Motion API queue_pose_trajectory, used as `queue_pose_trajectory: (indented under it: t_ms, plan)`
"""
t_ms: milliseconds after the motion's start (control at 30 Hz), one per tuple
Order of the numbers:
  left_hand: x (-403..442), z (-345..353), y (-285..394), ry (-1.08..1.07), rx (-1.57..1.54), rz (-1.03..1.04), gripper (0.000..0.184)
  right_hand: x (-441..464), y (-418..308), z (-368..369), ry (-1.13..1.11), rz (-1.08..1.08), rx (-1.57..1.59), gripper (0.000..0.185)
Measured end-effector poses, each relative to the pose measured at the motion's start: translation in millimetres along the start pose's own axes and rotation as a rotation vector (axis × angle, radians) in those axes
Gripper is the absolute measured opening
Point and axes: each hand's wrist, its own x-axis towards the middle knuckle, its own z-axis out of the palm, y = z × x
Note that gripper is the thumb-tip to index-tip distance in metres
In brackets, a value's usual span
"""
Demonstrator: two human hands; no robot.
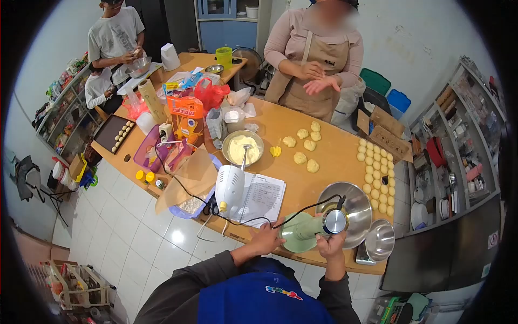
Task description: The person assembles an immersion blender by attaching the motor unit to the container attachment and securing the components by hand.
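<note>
My right hand is wrapped around a corded hand blender with a round silver cap. The blender is tilted over a pale green bowl at the table's near edge; its lower end is hard to make out. At the bowl's left side my left hand grips the rim, close to the black cord. Just behind the blender stands a large steel bowl, with a smaller steel bowl on a scale to its right. An open notebook lies to the left, beside a white hand mixer.
Dough lumps and rows of round dough balls lie on the table. A steel bowl of cream-coloured mixture holds a spoon. Across the table a person in an apron stands; another works behind.
</note>
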Motion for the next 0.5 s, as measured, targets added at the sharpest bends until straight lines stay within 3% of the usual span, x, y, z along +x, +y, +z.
queue_pose_trajectory:
  t_ms: [133, 333, 500]
  plan:
    - [-1, 3, -2, 0.020, 0.030, 0.014, 0.076, -3, 6, -6, -0.087, -0.053, -0.076, 0.045]
    - [-10, -31, 32, -0.102, 0.030, -0.092, 0.071, -1, -4, -9, -0.143, 0.034, -0.043, 0.044]
    - [-9, -30, 38, -0.081, 0.209, -0.137, 0.075, 4, -8, -8, -0.108, 0.001, -0.103, 0.040]
